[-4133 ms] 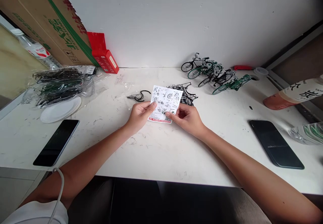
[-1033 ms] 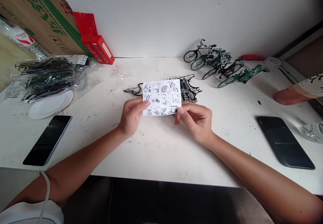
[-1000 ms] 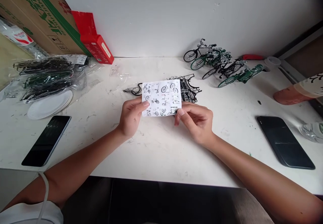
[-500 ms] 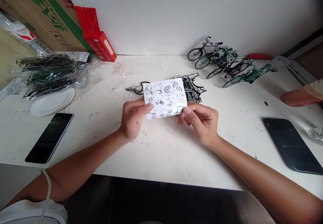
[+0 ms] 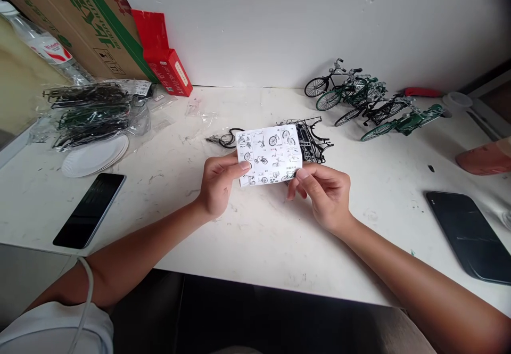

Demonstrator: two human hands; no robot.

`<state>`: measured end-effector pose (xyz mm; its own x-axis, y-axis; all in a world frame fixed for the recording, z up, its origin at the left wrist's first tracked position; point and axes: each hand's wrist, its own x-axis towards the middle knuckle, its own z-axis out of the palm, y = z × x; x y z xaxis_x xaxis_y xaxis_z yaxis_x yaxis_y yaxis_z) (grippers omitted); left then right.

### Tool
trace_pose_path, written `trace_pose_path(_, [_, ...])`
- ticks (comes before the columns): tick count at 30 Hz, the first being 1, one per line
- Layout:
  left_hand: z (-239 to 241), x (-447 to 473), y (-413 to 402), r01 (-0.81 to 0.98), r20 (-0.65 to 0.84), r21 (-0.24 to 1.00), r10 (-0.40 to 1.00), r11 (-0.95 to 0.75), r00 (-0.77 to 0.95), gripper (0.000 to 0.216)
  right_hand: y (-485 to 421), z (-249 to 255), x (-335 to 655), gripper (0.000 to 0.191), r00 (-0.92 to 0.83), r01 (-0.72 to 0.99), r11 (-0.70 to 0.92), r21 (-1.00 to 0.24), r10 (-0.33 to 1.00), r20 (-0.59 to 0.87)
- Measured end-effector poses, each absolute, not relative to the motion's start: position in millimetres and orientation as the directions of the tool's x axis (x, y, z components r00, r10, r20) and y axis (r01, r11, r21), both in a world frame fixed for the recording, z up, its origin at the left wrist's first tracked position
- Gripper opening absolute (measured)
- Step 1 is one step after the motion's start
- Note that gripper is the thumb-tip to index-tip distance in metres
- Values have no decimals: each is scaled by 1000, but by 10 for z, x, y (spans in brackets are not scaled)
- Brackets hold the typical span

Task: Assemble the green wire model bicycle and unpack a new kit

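Observation:
A white instruction sheet (image 5: 269, 155) printed with small numbered bicycle drawings is held up over the table. My left hand (image 5: 220, 181) pinches its left edge, thumb on the front. At the lower right corner, my right hand (image 5: 323, 191) grips the sheet between thumb and fingers. Partly hidden behind the paper lie black bicycle model parts (image 5: 315, 141), still in a frame-like cluster. Left of the sheet rests a thin black wheel-like part (image 5: 227, 139) with something clear or silvery beside it.
Several model bicycles (image 5: 351, 93), black and green, stand at the back right. Bagged parts (image 5: 91, 112) and white paper plates (image 5: 96, 157) lie left, near a red box (image 5: 173, 72), a bottle (image 5: 51, 48) and a carton (image 5: 96, 29). Phones (image 5: 90, 210) flank my arms.
The whole scene has shifted slightly to the right in view, as the camera turned a little left. Both hands keep their hold on the sheet.

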<state>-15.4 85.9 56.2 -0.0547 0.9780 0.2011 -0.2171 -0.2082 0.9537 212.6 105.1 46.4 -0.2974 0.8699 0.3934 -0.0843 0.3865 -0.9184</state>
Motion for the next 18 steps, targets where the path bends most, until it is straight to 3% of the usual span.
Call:
trace_pose_path(7, [580, -153, 851, -234, 202, 951, 979, -200, -16, 52, 1058, 434, 2135, 35, -294, -82, 377, -923, 875, 383])
trace_pose_path(18, [605, -138, 813, -211, 245, 946, 969, -245, -28, 54, 1047, 450, 2117, 34, -302, -67, 371, -926, 877, 373])
